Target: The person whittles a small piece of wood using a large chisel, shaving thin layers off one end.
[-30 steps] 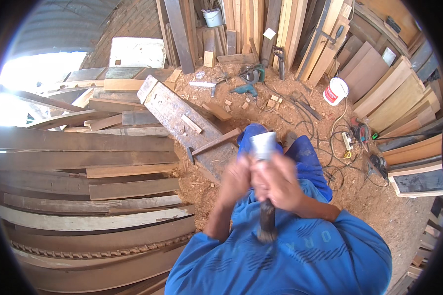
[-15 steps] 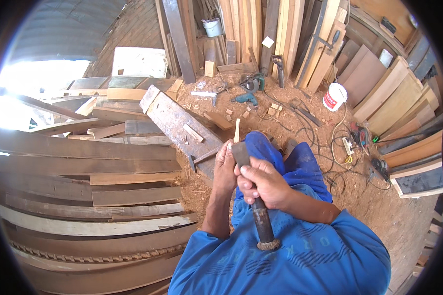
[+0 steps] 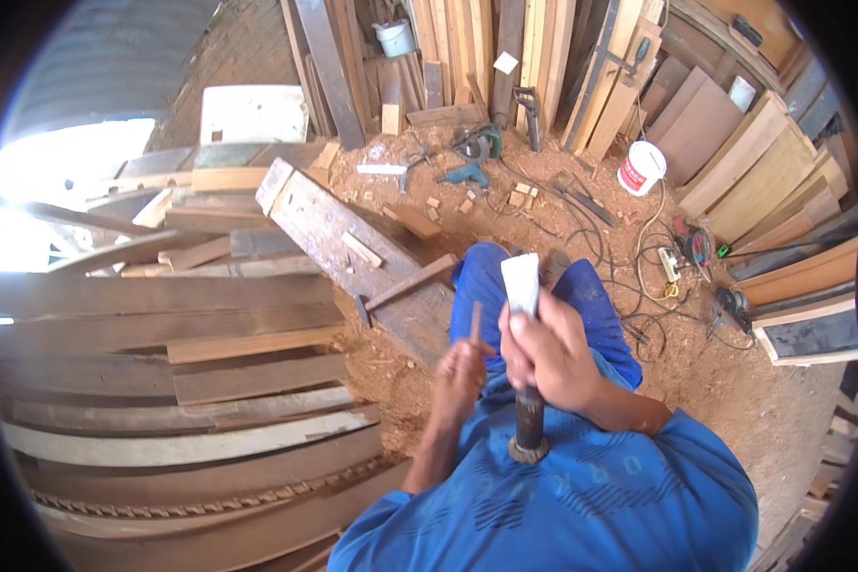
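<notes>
A wide chisel (image 3: 521,284) is upright in my right hand (image 3: 555,355), its bright flat blade pointing up and away from me. My fingers wrap the upper part, and its dark round handle ends in a frayed butt close to my shirt. To its left, my left hand (image 3: 460,372) is closed around a thin wooden stick (image 3: 476,322), whose upper end stands out above the fingers. Stick and blade are apart. Ahead, a hammer (image 3: 412,286) lies across the worn plank bench (image 3: 324,234), near a small pale wood offcut (image 3: 362,250).
Stacked boards (image 3: 162,315) fill the left side. On the shavings-covered floor lie a teal drill (image 3: 464,175), a circular saw (image 3: 481,143), a handsaw (image 3: 528,114) and tangled cables (image 3: 639,257). A white bucket (image 3: 642,169) stands at right, and planks (image 3: 715,124) lean behind.
The chisel has turned so its blade now shows bright, and my right hand has shifted right and up. My left hand has dropped nearer my body with the stick, away from the blade.
</notes>
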`<action>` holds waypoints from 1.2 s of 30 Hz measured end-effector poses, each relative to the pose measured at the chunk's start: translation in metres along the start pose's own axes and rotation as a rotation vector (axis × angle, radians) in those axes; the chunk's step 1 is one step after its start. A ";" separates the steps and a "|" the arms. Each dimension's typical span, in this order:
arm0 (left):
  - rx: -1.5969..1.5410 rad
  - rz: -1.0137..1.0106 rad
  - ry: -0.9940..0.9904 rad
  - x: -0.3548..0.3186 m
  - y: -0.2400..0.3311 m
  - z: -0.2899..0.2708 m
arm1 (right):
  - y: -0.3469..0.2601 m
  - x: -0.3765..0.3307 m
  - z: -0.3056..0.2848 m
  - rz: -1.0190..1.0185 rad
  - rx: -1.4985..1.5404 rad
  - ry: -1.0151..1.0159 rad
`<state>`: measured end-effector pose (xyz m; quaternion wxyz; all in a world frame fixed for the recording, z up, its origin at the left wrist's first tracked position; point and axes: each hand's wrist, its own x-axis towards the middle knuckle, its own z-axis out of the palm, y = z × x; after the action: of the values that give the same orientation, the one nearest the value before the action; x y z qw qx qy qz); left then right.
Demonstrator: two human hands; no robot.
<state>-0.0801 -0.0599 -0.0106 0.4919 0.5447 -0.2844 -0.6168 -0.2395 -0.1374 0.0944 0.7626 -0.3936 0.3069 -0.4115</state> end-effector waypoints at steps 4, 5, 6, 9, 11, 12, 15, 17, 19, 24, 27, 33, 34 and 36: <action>0.005 0.136 -0.006 0.028 0.037 0.009 | 0.020 0.036 -0.024 0.014 -0.206 0.105; 0.006 0.209 -0.052 0.031 0.040 0.010 | 0.019 0.042 -0.024 0.006 -0.208 0.101; 0.007 0.214 -0.052 0.032 0.039 0.010 | 0.017 0.047 -0.020 -0.039 -0.293 0.117; 0.135 0.248 -0.110 0.036 0.036 0.012 | 0.019 0.053 -0.021 -0.122 -0.394 0.140; 0.135 0.184 -0.169 0.037 0.038 0.014 | 0.027 0.056 -0.029 -0.153 -0.411 0.149; 0.129 0.177 -0.168 0.038 0.038 0.013 | 0.030 0.057 -0.034 -0.154 -0.460 0.152; -0.033 0.037 -0.302 0.039 0.037 0.010 | 0.031 0.054 -0.036 -0.116 -0.499 0.147; -0.041 0.035 -0.301 0.040 0.035 0.009 | 0.032 0.055 -0.034 -0.084 -0.488 0.136; -0.105 0.032 -0.284 0.042 0.034 0.009 | 0.036 0.059 -0.034 -0.112 -0.498 0.078; -0.250 0.066 -0.202 0.058 0.039 0.001 | 0.047 0.051 -0.018 -0.011 0.079 0.168; -0.108 0.174 -0.128 0.066 0.052 -0.001 | 0.044 0.037 0.003 0.296 0.348 -0.006; -0.074 0.213 -0.076 0.073 0.052 -0.013 | 0.043 0.028 0.018 0.406 0.390 -0.129; 0.003 0.282 -0.033 0.073 0.052 -0.013 | 0.042 0.028 0.018 0.407 0.389 -0.141; 0.230 0.375 -0.048 0.071 0.060 -0.016 | 0.043 0.025 0.018 0.418 0.392 -0.144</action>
<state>-0.0417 -0.1429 0.0107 0.5258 0.5199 -0.4607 -0.4909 -0.1971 -0.1380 0.0631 0.9121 -0.1953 0.2410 -0.2680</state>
